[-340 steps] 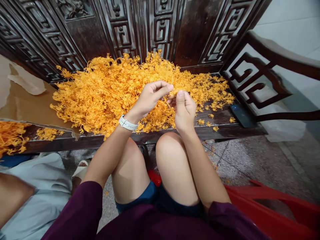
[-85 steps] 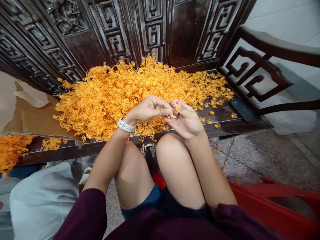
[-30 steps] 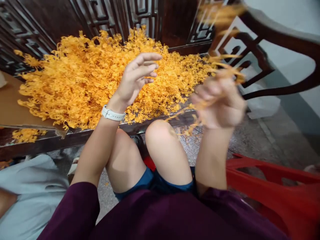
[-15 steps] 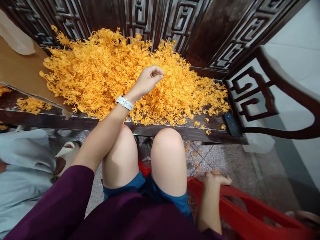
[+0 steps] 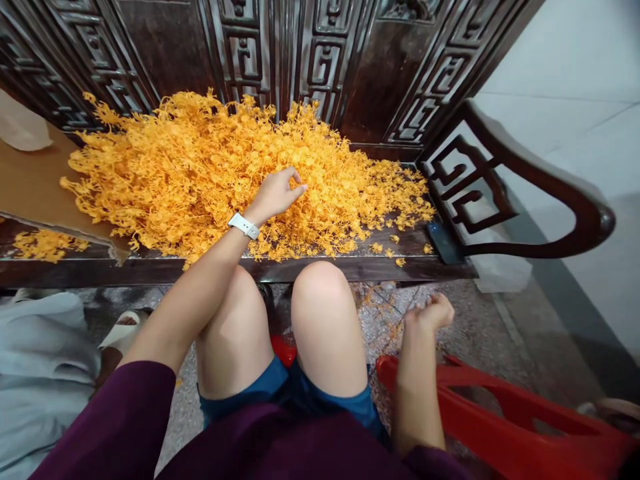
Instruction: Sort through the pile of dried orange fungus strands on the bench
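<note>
A large heap of small yellow-orange plastic-looking pieces, flower-like heads with thin stems, lies on a dark wooden bench. Over the right-middle of the heap is my left hand, with a white-strapped watch on the wrist. Its thumb and forefinger are drawn together in a pinch at the pieces; whatever sits between the tips is not clear. My right hand is off to the right, in front of the bench and above the floor, fingers curled closed. What it holds, if anything, is hidden.
A red plastic stool stands at my right. A dark phone lies at the bench's right end by the carved armrest. Cardboard borders the heap on the left. Another person's grey clothing shows at lower left.
My right hand has risen from beside the red stool towards the bench, its fingers now more curled. My left hand stays over the heap in a pinch. The whole view has shifted slightly.
</note>
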### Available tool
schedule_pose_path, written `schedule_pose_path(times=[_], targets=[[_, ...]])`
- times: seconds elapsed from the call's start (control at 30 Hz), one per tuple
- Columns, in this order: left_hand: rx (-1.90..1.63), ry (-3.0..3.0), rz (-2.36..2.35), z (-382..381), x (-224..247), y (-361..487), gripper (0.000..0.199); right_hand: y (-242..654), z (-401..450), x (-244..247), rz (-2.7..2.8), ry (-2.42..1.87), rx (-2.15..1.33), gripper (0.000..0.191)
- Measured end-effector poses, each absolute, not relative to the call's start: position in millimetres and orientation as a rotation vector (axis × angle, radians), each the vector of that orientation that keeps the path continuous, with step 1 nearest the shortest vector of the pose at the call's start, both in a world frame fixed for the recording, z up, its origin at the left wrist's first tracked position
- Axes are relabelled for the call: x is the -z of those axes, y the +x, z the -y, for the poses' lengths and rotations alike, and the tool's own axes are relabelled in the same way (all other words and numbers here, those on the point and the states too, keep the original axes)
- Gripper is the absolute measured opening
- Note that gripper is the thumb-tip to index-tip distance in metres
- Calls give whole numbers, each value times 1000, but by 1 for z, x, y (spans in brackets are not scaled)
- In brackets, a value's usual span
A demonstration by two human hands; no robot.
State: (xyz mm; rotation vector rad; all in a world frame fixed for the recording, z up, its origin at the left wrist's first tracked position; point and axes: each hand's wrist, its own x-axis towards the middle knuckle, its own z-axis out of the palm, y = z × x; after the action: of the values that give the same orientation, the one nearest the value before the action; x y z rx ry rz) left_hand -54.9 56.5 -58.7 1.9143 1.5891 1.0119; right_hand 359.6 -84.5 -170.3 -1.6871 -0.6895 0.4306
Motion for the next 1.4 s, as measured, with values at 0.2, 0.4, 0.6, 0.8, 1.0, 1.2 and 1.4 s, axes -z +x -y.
schedule_pose_path(times=[0.2, 0.4, 0.6, 0.8, 1.0, 1.2, 1.4], targets=[[-1077, 1825, -1574, -63, 60, -49, 7, 291, 59, 140, 649, -1470, -359, 15], [-1230, 1710, -1543, -60, 56, -44, 8, 203, 18, 81, 1375, -1177, -608, 14], [-1083, 1840, -1646, -58, 60, -49, 18, 142, -43, 59, 1869, -1361, -360, 17], [-994, 2017, -1821, -56, 56, -42, 55, 143, -53, 47, 1724, -1326, -440, 33], [-900, 2188, -1872, -59, 56, -29, 73, 154, -84, 43, 1560, -1051, -734, 29], [-832, 2210, -1808, -66, 62, -20, 92, 172, -106, 27, 1398, -1055, -873, 25], [-875, 2130, -1821, -72, 65, -15, 97, 195, -90, 21, 1549, -1009, -831, 29]])
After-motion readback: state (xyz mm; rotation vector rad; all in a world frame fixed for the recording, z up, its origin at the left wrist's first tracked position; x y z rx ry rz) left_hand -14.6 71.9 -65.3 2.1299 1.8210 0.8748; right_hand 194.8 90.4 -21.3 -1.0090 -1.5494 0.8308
